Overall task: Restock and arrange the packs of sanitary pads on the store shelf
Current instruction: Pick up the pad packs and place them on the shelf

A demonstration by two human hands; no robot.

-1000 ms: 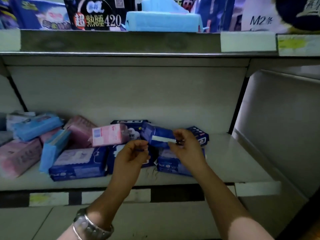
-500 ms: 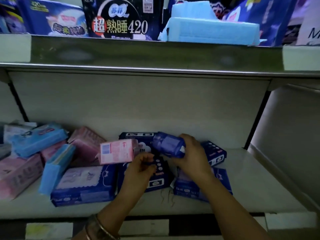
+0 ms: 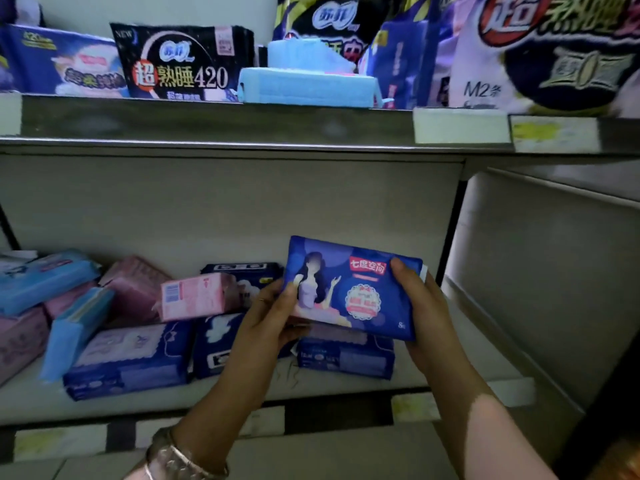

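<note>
A blue pack of pads (image 3: pixel 349 289) is held in the air between both hands, just above the lower shelf (image 3: pixel 41 403) and in front of its back panel. Its long axis is laid left to right, tipped slightly down toward the right, and its printed face is turned to the camera, lettering the right way up. The left short edge is gripped by the left hand (image 3: pixel 273 317), thumb on the front; the right edge is clasped by the right hand (image 3: pixel 424 306), thumb over the top corner. Directly beneath, a navy pack (image 3: pixel 346 358) is seen lying flat on the shelf. A pink pack (image 3: pixel 197 296) is propped to the left among jumbled packs
</note>
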